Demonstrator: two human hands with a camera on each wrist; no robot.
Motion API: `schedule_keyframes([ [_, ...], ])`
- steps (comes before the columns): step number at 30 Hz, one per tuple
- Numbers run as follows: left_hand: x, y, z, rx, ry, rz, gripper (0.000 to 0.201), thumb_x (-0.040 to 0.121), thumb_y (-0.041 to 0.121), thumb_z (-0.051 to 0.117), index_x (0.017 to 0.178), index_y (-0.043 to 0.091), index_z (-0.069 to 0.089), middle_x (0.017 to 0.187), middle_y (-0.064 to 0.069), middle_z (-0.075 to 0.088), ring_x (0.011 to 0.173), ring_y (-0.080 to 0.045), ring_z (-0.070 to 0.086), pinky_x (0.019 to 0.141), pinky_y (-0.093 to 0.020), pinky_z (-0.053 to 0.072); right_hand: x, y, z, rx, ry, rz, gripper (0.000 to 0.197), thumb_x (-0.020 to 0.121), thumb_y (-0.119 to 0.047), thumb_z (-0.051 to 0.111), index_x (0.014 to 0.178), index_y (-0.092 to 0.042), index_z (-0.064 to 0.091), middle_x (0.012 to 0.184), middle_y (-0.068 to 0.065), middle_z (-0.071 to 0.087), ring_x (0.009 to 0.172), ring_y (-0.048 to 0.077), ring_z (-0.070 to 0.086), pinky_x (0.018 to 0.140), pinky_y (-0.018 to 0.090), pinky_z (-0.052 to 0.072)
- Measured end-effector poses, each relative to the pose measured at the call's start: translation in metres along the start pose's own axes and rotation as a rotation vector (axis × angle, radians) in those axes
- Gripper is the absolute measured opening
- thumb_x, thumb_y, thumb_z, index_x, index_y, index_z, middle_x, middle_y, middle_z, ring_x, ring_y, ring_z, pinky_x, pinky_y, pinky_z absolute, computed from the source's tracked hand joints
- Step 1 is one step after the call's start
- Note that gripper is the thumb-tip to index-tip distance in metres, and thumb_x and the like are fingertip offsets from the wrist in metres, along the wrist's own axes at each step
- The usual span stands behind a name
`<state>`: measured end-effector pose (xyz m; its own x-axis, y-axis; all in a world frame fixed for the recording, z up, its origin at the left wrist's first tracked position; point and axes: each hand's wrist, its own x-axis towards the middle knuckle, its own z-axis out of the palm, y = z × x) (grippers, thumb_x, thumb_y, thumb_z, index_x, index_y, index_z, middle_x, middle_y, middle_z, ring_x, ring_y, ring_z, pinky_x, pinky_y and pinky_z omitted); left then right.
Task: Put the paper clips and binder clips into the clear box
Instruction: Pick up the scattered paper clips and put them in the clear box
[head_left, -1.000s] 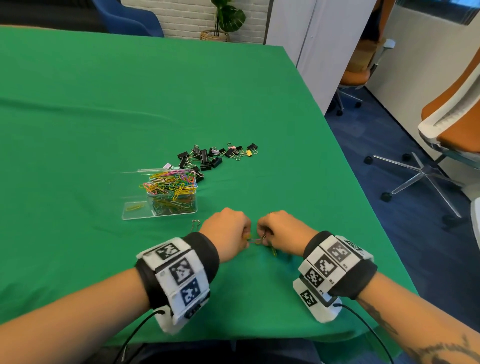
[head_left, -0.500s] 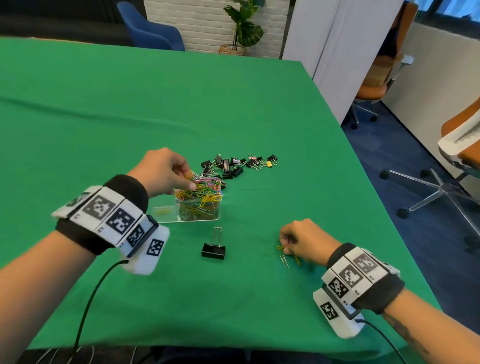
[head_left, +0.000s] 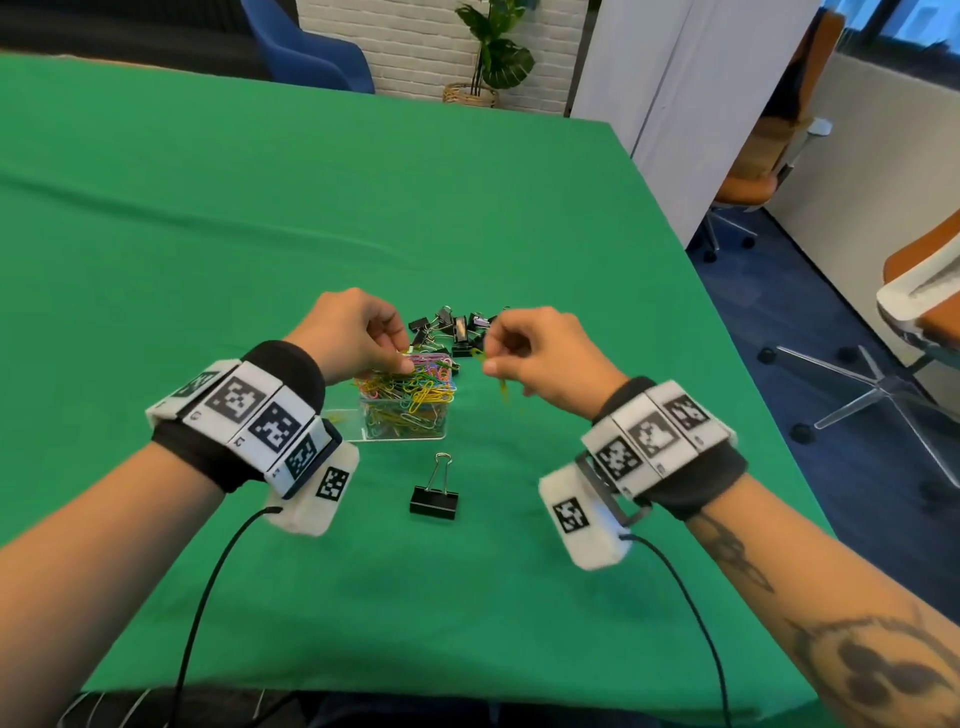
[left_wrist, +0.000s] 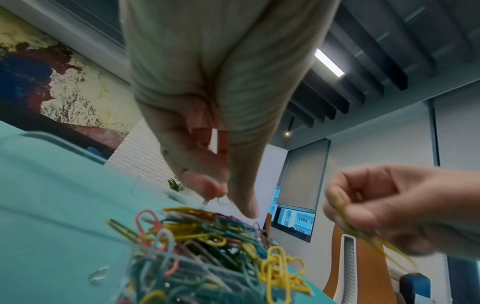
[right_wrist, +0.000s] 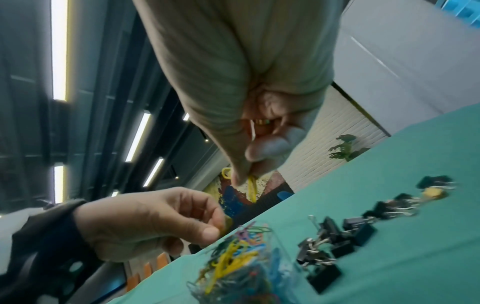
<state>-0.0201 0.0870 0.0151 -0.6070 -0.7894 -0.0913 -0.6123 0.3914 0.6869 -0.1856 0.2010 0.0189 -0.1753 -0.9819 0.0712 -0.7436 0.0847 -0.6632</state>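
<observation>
A clear box (head_left: 405, 423) heaped with coloured paper clips (head_left: 415, 387) stands mid-table. My left hand (head_left: 405, 364) hovers over the heap, its thumb and forefinger pinching a small clip (right_wrist: 228, 221) just above the pile (left_wrist: 207, 236). My right hand (head_left: 491, 364) is raised just right of the box and pinches yellow paper clips (head_left: 503, 387) that dangle from its fingertips (right_wrist: 252, 189). A pile of black binder clips (head_left: 452, 330) lies behind the box. One black binder clip (head_left: 434, 501) stands alone in front of it.
The box's clear lid (head_left: 337, 415) lies flat against its left side. The green tablecloth (head_left: 208, 234) spreads wide to the left and back; the table's right edge (head_left: 727, 338) drops to a floor with orange office chairs (head_left: 924, 270).
A second ago both hands were together near the front edge. The left hand went to the box first; the right hand has now lifted yellow clips off the cloth and carried them toward the box.
</observation>
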Motion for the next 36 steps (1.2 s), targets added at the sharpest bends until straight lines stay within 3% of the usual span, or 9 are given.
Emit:
schedule_keyframes([
  [4,0.001,-0.003,0.0,-0.044,0.017,0.0,0.019,0.065,0.005,0.08,0.073,0.01,0.064,0.062,-0.002,0.059,0.033,0.005,0.048,0.039,-0.008,0.044,0.029,-0.022,0.02,0.027,-0.032,-0.053,0.016,0.078,-0.006,0.068,0.078,-0.016,0.057,0.061,-0.011,0.048,0.054,0.0,0.044,0.05,0.006,0.044],
  [10,0.001,-0.007,-0.005,-0.121,0.056,0.015,0.018,0.067,0.004,0.078,0.077,0.009,0.064,0.062,-0.002,0.058,0.035,0.006,0.049,0.04,-0.006,0.044,0.047,-0.031,0.031,-0.076,-0.061,-0.073,0.012,0.078,-0.005,0.067,0.091,-0.004,0.066,0.073,0.001,0.055,0.067,0.012,0.049,0.05,0.004,0.035],
  [14,0.0,-0.01,-0.014,-0.162,0.126,0.021,0.016,0.07,0.006,0.076,0.081,0.01,0.065,0.063,-0.002,0.058,0.037,0.007,0.05,0.041,-0.006,0.044,0.053,-0.033,0.031,-0.127,-0.126,-0.1,0.015,0.079,-0.001,0.064,0.093,-0.002,0.067,0.082,0.007,0.062,0.075,0.012,0.052,0.053,0.001,0.035],
  [18,-0.004,-0.011,-0.022,-0.148,0.116,0.012,0.016,0.07,0.005,0.076,0.082,0.01,0.066,0.064,-0.002,0.058,0.04,0.003,0.052,0.041,-0.005,0.043,0.054,-0.034,0.027,-0.147,-0.171,-0.133,0.02,0.08,0.001,0.063,0.098,-0.003,0.069,0.085,0.004,0.064,0.074,0.009,0.054,0.053,-0.003,0.035],
  [21,-0.008,-0.01,-0.023,-0.118,0.114,0.008,0.015,0.071,0.003,0.075,0.083,0.008,0.066,0.067,-0.005,0.058,0.052,-0.01,0.052,0.041,-0.006,0.045,0.051,-0.029,0.02,-0.034,-0.091,-0.109,0.019,0.082,0.001,0.06,0.099,-0.002,0.068,0.083,-0.001,0.06,0.061,-0.001,0.049,0.05,-0.001,0.04],
  [24,-0.012,-0.009,-0.023,-0.072,0.13,0.018,0.014,0.072,0.003,0.074,0.084,0.005,0.067,0.067,-0.006,0.059,0.053,-0.013,0.051,0.041,-0.006,0.045,0.043,-0.015,0.011,0.036,0.021,-0.061,0.016,0.082,-0.003,0.062,0.098,-0.006,0.067,0.08,-0.003,0.059,0.063,0.002,0.05,0.049,0.002,0.04],
  [27,-0.016,-0.008,-0.022,-0.028,0.149,0.043,0.013,0.072,0.003,0.074,0.084,0.004,0.067,0.065,-0.005,0.059,0.051,-0.012,0.05,0.04,-0.006,0.044,0.026,0.006,0.008,-0.021,0.074,0.023,0.016,0.082,-0.005,0.063,0.098,-0.006,0.066,0.082,-0.001,0.059,0.076,0.012,0.053,0.07,0.013,0.041],
  [33,-0.031,-0.003,-0.017,0.016,0.198,0.113,0.013,0.07,0.014,0.077,0.076,0.008,0.066,0.058,0.001,0.057,0.048,-0.004,0.048,0.045,-0.003,0.041,0.005,0.061,0.02,-0.339,-0.166,0.347,0.029,0.084,-0.016,0.064,0.112,-0.008,0.06,0.105,0.009,0.06,0.094,0.02,0.054,0.087,0.029,0.043],
  [36,-0.042,0.006,-0.002,0.05,0.116,0.149,0.016,0.068,0.017,0.079,0.071,0.01,0.065,0.059,0.004,0.056,0.053,-0.005,0.048,0.049,-0.002,0.039,0.007,0.071,0.027,-0.39,-0.206,0.437,0.031,0.085,-0.018,0.064,0.111,-0.004,0.057,0.116,0.013,0.059,0.103,0.025,0.056,0.092,0.036,0.046],
])
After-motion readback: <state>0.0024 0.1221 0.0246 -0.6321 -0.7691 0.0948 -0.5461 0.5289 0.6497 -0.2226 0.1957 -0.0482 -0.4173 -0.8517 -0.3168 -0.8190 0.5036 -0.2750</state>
